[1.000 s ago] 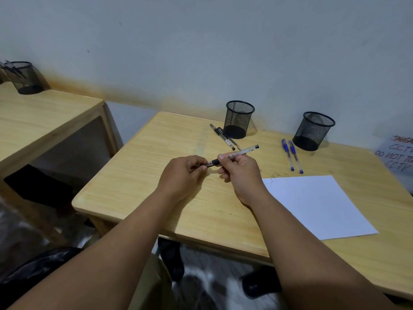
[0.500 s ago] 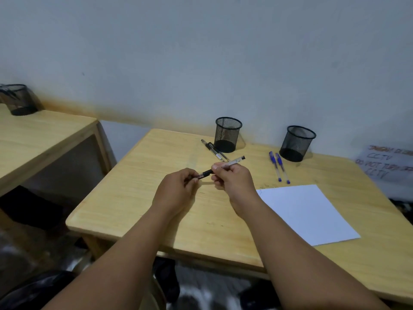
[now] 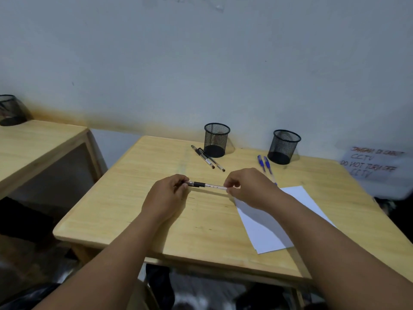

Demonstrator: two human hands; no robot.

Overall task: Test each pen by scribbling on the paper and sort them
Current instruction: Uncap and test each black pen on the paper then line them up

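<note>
A clear pen with a black grip (image 3: 207,185) is held level above the wooden table (image 3: 138,198), one end in each hand. My left hand (image 3: 166,195) pinches its grip end and my right hand (image 3: 248,189) pinches its far end. The white paper (image 3: 268,229) lies under my right wrist. Two black pens (image 3: 206,159) lie beside the left mesh cup (image 3: 216,139). Two blue pens (image 3: 264,165) lie in front of the right mesh cup (image 3: 283,147), partly hidden by my right hand.
A second wooden table (image 3: 38,148) stands at the left with another mesh cup (image 3: 10,110) on it. A handwritten sign (image 3: 375,164) leans at the far right by the wall.
My right hand has slid along the pen to its far end, so the hands are farther apart and the pen lies level. The camera has tilted up.
</note>
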